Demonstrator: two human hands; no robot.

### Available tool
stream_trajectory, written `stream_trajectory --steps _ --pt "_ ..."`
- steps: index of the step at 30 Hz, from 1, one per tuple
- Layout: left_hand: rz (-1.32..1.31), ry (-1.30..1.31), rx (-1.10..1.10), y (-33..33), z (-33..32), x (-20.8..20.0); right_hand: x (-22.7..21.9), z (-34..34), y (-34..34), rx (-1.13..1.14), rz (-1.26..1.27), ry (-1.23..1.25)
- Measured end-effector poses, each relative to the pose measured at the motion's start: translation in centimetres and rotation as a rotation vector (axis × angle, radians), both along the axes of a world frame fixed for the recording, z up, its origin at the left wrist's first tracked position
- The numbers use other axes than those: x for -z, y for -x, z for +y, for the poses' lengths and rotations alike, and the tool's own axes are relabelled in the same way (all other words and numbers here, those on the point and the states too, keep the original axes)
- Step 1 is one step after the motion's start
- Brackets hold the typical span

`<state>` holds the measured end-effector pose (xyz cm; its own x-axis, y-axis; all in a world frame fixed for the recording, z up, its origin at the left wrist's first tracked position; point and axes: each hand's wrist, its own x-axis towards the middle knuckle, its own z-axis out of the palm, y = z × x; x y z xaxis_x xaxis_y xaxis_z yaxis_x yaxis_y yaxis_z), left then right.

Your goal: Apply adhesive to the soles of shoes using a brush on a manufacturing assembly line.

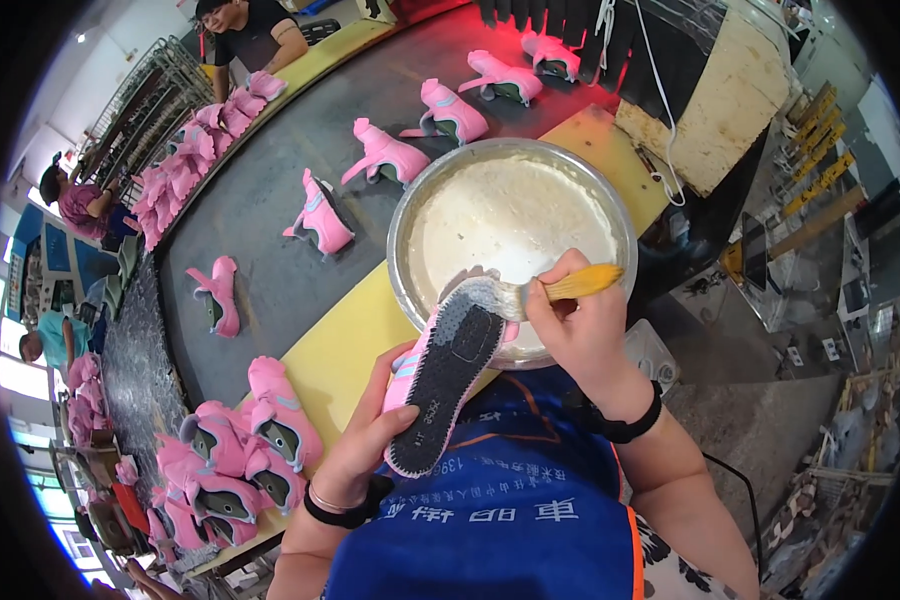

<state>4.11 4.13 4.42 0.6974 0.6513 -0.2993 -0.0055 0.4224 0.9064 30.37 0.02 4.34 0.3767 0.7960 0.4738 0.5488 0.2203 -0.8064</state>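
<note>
My left hand grips a pink shoe upper by its side, its dark grey stitched underside turned up toward me. In my right hand is a brush with a yellow handle. Its pale, wet bristles touch the underside near one end, where the surface looks lighter and wet. Just beyond both hands stands a wide metal basin holding a creamy white liquid. The shoe overlaps the basin's near rim.
Spaced-out pink uppers lie on a dark curved conveyor. More are heaped on the yellow ledge at left, including a pile. A person stands across the conveyor. A red-lit machine with hanging strips is at the back.
</note>
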Motion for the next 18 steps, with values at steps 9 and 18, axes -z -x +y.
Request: stream_trajectory --steps 9,18 --pt "0.042 -0.156 -0.056 -0.5 -0.5 1.0 -0.1 0.4 0.9 0.036 0.242 -0.065" --pt "0.038 -0.314 -0.07 -0.5 0.0 2.8 0.2 1.5 0.2 0.113 0.195 -0.097"
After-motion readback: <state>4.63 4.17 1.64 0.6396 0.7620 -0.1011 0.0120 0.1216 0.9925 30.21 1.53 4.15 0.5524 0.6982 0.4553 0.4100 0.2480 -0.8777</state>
